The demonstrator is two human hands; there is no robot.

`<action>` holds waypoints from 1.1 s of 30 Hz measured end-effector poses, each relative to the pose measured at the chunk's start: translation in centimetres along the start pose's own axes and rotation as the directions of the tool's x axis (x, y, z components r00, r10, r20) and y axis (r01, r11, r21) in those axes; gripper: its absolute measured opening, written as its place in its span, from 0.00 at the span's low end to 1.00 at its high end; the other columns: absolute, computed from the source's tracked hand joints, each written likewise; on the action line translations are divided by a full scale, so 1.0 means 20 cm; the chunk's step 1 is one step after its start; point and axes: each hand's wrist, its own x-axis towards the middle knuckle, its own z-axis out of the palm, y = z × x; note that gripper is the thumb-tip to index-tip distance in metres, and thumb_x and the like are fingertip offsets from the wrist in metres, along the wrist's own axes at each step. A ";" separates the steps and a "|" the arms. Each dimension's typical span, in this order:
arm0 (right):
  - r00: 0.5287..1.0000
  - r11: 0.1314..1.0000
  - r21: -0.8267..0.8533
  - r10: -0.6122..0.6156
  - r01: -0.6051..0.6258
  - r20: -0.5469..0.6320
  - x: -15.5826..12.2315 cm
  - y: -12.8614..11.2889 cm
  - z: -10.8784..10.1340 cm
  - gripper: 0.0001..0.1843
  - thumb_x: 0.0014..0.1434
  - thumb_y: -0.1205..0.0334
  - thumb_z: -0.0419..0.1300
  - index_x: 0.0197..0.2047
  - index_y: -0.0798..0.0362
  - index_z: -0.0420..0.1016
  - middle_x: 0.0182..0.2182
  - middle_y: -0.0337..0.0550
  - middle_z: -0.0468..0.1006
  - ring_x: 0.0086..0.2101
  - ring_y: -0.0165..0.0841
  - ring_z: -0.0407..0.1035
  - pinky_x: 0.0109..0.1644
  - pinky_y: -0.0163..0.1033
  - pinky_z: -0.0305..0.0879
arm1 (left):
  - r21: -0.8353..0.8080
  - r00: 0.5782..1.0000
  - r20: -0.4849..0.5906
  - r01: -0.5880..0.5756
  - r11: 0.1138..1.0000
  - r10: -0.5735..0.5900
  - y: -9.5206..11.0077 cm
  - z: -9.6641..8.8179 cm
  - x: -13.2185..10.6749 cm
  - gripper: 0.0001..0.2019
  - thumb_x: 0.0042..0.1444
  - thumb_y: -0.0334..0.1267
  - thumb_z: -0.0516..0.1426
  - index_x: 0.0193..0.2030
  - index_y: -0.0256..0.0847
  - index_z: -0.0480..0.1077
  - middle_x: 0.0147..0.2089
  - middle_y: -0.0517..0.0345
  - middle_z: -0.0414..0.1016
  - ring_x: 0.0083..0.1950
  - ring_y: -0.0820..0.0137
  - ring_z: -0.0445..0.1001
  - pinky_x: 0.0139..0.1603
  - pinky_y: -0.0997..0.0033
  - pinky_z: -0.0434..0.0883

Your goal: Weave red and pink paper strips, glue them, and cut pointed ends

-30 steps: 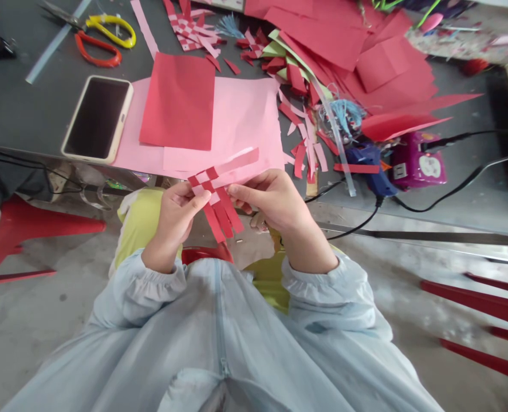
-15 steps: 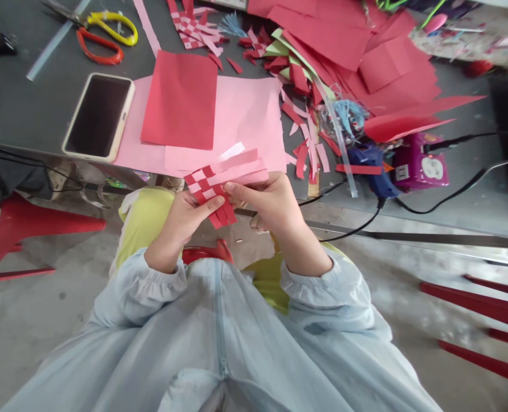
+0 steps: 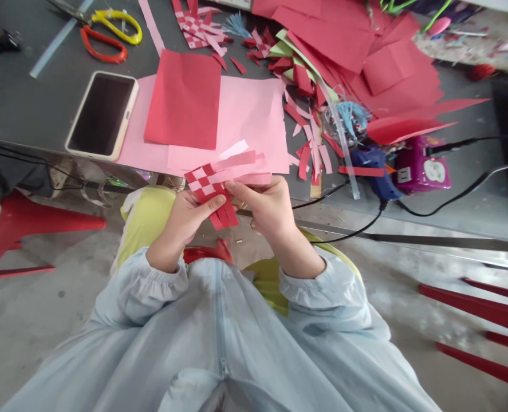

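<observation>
A small weave of red and pink paper strips (image 3: 203, 182) is held in front of the table edge, above my lap. My left hand (image 3: 190, 218) grips its lower left side, thumb laid across the red strips. My right hand (image 3: 266, 205) pinches the weave at its right, thumb on top near the loose pink strip ends; its other fingers are partly hidden behind the paper. Checks show at the weave's upper left, while red tails hang below. Just beyond lie a pink paper sheet (image 3: 254, 114) and a red paper rectangle (image 3: 184, 100) on it.
A phone (image 3: 101, 117) and scissors (image 3: 107, 37) lie at the left. Paper scraps (image 3: 309, 134), stacked red sheets (image 3: 335, 34), a blue glue gun (image 3: 371, 169) and a purple box (image 3: 423, 166) with cords are at the right. Red stools (image 3: 34, 220) stand below.
My right hand has turned slightly and its thumb has shifted a little; the pink strip ends lie a bit differently. The left hand keeps its grip. The view has shifted slightly.
</observation>
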 end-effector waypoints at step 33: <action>0.988 0.992 -0.115 -0.039 0.057 0.149 0.00 -0.04 -0.05 0.19 0.50 0.47 0.72 0.23 0.54 0.77 0.18 0.37 0.72 0.20 0.25 0.64 0.19 0.32 0.63 | 0.136 0.997 0.063 0.029 0.990 -0.038 0.05 -0.02 -0.02 0.18 0.51 0.55 0.67 0.34 0.41 0.83 0.31 0.55 0.84 0.34 0.64 0.83 0.36 0.67 0.80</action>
